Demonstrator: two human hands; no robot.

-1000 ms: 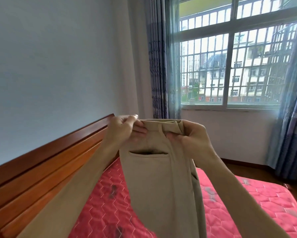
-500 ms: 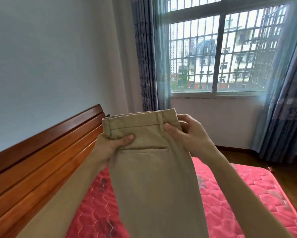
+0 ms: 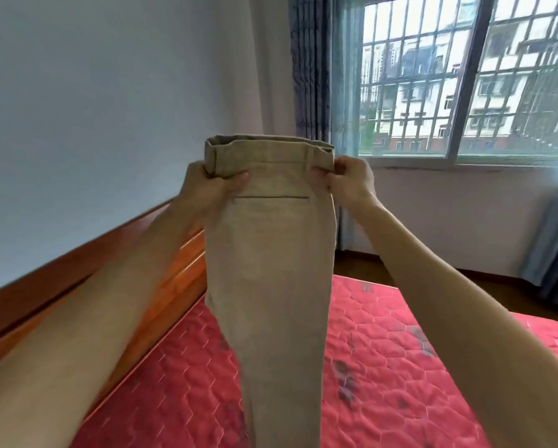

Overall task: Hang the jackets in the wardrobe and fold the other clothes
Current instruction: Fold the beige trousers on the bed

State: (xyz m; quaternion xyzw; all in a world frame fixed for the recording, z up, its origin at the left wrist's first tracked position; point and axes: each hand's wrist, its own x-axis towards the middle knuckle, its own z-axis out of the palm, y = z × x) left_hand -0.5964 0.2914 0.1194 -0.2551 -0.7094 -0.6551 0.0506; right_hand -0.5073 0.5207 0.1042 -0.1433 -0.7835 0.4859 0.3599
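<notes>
The trousers hang in the air above the bed, held up by the waistband between both hands. The left grip clasps the left corner: the thumb lies across the front just under the band, and the fingers go behind the cloth, where they are hidden. The right grip pinches the right edge of the band with curled fingers, only the fingertips showing on the front. A slit pocket faces the camera below the band. The cloth falls as one narrow panel, so it is hard to tell whether both legs lie one behind the other. The hems are cut off by the bottom edge of the view. The red quilted mattress shows blurred dark patches, part of it covered by the trousers and forearms. The wooden headboard on the left is partly hidden by the left forearm. A barred window and a curtain stand behind.
</notes>
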